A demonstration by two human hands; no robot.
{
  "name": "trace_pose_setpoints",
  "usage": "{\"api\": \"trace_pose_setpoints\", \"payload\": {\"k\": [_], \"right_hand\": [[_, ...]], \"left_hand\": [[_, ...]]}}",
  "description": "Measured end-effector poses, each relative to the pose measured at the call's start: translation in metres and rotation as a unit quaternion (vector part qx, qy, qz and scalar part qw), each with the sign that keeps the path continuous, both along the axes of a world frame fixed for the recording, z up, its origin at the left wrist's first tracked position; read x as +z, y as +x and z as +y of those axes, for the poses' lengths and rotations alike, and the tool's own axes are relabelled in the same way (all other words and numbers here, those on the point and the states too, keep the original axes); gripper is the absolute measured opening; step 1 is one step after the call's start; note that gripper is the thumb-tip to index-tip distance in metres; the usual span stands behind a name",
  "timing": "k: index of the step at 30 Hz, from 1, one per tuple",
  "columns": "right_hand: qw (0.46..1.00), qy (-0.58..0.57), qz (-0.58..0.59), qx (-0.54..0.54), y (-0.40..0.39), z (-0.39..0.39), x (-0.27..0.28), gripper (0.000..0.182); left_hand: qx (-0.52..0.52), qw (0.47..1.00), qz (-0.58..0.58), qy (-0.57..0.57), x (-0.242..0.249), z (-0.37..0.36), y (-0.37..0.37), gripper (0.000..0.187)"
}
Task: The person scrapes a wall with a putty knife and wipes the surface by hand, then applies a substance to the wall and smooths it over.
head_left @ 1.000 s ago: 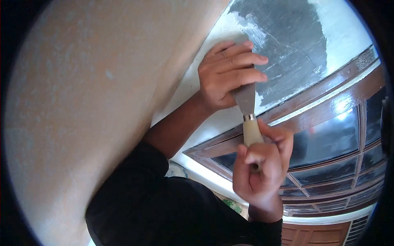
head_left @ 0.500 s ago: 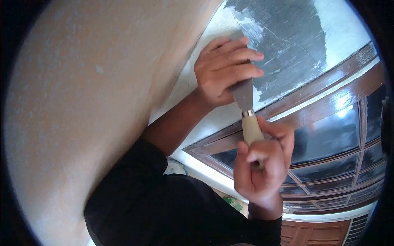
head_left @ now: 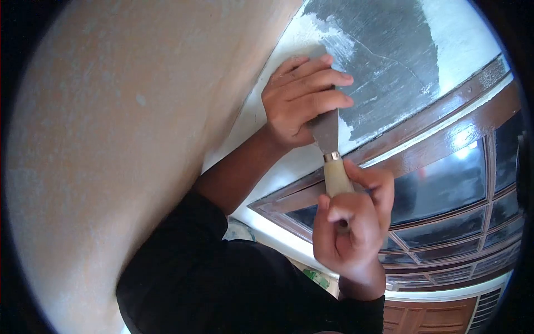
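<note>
A putty knife point(head_left: 327, 133) with a metal blade and a pale handle slants up across the middle of the view. Around its handle, my right hand point(head_left: 353, 222) is closed, with the thumb and index finger along the sides. My left hand point(head_left: 303, 100) lies over the blade, its fingers stretched out and slightly apart; its thumb is hidden. The blade's far end rests against a white wall surface point(head_left: 459, 44), beside a dark grey patch point(head_left: 389, 61) with white smears and a thin light line. Where the blade edge meets the wall is partly covered by my fingers.
A large beige wall point(head_left: 111, 139) with pale flecks runs along the left, meeting the white surface at a corner. Below the patch is a brown wooden frame point(head_left: 434, 125) with dark glass panes point(head_left: 439, 183). A brown panelled door point(head_left: 428, 317) appears at the lower right.
Both hands and the putty knife have shifted very slightly left in view. The hold on the handle and the fingers across the blade look the same.
</note>
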State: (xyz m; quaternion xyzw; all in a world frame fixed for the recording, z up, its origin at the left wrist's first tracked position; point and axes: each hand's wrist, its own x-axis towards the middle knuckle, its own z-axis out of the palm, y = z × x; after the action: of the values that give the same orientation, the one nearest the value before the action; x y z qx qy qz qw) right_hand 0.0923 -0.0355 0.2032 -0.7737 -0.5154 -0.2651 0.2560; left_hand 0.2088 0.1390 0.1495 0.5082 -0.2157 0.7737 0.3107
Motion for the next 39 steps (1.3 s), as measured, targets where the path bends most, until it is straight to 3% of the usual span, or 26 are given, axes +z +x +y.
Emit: {"api": "trace_pose_setpoints", "payload": {"k": [4, 6, 22, 24, 28, 31, 33, 39], "right_hand": [[1.000, -0.010, -0.001, -0.011, 0.001, -0.002, 0.002, 0.025], [1.000, 0.000, 0.007, -0.012, -0.006, -0.003, 0.001, 0.026], [1.000, 0.006, -0.011, -0.007, 0.004, -0.001, 0.001, 0.027], [0.999, 0.040, -0.018, 0.002, 0.001, 0.004, 0.002, 0.027], [1.000, 0.017, 0.007, -0.024, 0.003, 0.004, 0.002, 0.027], [0.999, 0.005, -0.037, 0.010, 0.013, 0.002, 0.002, 0.026], [1.000, 0.026, 0.008, -0.003, 0.017, 0.004, 0.003, 0.026], [0.999, 0.031, -0.006, -0.004, 0.002, 0.001, 0.000, 0.024]], "left_hand": [[0.006, 1.000, -0.009, -0.001, 0.003, -0.001, 0.002, 0.009], [-0.039, 0.999, -0.008, 0.012, 0.003, -0.006, -0.001, 0.009], [-0.012, 1.000, 0.019, 0.007, 0.007, 0.000, -0.002, 0.016], [-0.069, 0.997, -0.001, 0.020, 0.008, 0.000, 0.001, 0.018], [-0.029, 0.999, 0.003, 0.014, 0.008, 0.003, 0.001, 0.017], [-0.043, 0.999, -0.004, 0.010, 0.010, 0.004, 0.004, 0.014], [0.034, 0.999, -0.011, 0.013, 0.011, 0.008, 0.007, 0.012], [-0.019, 0.999, -0.035, 0.010, 0.011, 0.000, 0.005, 0.012]]}}
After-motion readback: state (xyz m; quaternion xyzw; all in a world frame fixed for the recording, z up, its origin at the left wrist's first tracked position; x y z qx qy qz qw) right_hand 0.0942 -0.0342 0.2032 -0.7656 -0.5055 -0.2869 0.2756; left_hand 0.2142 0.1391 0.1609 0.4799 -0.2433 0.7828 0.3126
